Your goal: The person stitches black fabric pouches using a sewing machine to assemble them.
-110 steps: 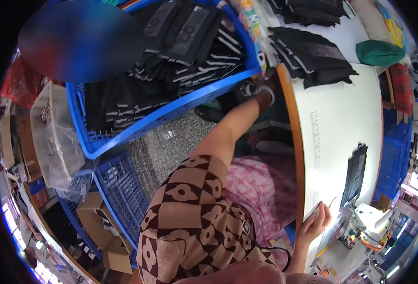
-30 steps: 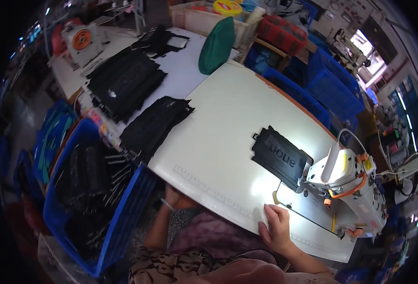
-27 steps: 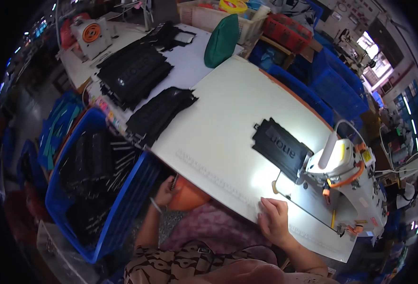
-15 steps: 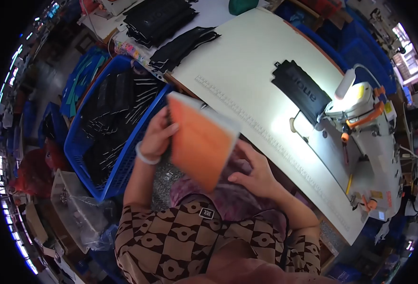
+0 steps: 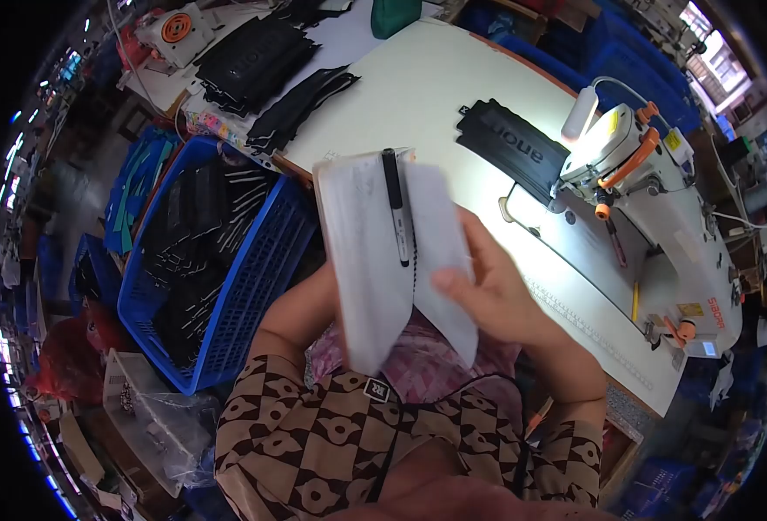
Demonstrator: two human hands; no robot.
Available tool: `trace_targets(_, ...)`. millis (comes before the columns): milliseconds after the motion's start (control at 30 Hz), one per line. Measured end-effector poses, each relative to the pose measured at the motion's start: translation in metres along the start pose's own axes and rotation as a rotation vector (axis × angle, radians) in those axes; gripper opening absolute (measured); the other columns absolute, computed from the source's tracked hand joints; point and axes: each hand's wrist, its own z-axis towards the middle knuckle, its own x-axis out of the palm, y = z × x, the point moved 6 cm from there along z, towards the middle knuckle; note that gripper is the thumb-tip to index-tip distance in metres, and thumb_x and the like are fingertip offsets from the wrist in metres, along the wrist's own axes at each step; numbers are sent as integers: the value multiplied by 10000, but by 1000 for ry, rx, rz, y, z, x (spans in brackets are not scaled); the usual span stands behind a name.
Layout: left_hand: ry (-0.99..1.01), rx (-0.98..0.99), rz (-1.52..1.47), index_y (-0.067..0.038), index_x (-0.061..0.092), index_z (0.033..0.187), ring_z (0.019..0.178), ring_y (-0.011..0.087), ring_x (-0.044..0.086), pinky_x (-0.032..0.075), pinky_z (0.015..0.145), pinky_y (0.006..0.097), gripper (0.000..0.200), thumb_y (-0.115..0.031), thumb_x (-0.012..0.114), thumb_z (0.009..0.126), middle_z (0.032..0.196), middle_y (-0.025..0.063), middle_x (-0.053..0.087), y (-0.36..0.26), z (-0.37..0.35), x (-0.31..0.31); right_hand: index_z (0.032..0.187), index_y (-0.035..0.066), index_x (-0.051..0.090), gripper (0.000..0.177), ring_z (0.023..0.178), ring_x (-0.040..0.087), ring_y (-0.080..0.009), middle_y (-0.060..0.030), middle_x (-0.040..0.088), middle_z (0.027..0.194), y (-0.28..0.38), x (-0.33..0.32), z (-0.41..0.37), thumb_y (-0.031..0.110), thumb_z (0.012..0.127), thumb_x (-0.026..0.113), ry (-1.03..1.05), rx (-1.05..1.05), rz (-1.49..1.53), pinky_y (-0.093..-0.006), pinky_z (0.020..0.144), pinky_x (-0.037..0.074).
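Note:
An opened spiral-bound notebook with white pages is held up in front of my chest. A black pen lies along its binding, between the two page sides. My right hand grips the right-hand pages, thumb on the paper and fingers behind. My left hand is behind the left half and supports it; its fingers are hidden by the notebook. Beyond, a black fabric piece with lettering lies on the white table, its near end by the sewing machine.
A blue basket of black fabric pieces stands left of the table. Black lettered pieces are stacked at the far left, near a green object. A clear plastic bag is at lower left. A ruler scale runs along the table's front.
The orange-covered notebook has been opened, so its white pages and the pen now show. My right hand has taken hold of the right pages; my left hand has gone behind the notebook.

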Motion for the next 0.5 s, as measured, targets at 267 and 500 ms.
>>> trace_targets(267, -419, 177, -122, -23, 460, 1491, 1240, 304, 624, 564, 984, 425, 613, -485, 422, 1090, 1419, 167, 589, -46, -39, -31, 1242, -26, 661, 337, 895, 653, -78, -43, 719, 1019, -22, -109, 41, 252, 1063, 593, -318, 172, -240, -237, 819, 524)
trace_targets(500, -483, 237, 46, -2, 423, 1499, 1281, 325, 611, 554, 1016, 432, 508, -275, 514, 1080, 1438, 186, 576, -86, -85, -6, 1247, -15, 660, 307, 919, 673, -145, -78, 727, 1024, -57, -132, 89, 199, 1028, 630, -219, 274, -262, -281, 837, 535)
